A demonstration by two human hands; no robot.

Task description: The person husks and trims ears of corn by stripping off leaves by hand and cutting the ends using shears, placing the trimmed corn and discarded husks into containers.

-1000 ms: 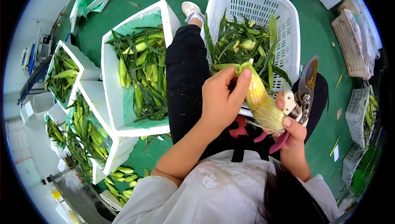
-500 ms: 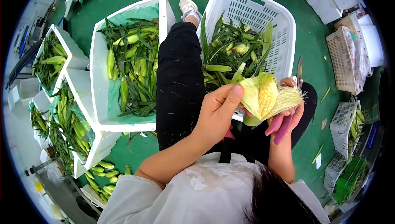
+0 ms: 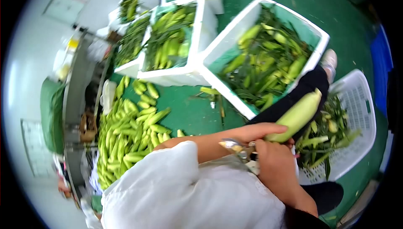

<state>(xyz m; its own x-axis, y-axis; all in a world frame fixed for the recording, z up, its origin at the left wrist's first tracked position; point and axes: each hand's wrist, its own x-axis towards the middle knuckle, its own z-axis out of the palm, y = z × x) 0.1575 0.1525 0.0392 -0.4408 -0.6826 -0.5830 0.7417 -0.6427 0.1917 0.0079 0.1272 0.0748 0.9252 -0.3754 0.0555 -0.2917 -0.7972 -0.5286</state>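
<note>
A pale green ear of corn [image 3: 297, 116], wrapped in its husk, lies across both hands above my thigh. My left hand [image 3: 262, 132] is closed round its lower end. My right hand [image 3: 275, 159] is just below, closed on pruning shears [image 3: 238, 148] whose blades point left toward my left forearm; its fingers also meet the base of the corn. Right of the hands stands a white perforated basket [image 3: 364, 122] with loose husks and leaves [image 3: 331, 124]. Beyond my knee, a white foam box [image 3: 226, 33] holds unhusked corn and leaves.
On the green floor at the left is a large pile of green corn [image 3: 126, 138]. More foam boxes [image 3: 205, 31] of leafy corn stand at the upper left. A metal rack [image 3: 75, 98] runs along the left side. A blue container [image 3: 381, 71] is at the right edge.
The view has swung left, bringing the corn pile into sight. The peeled-open ear with bare kernels is now shown as a closed, green-husked ear. The shears have turned, with their blades now pointing left.
</note>
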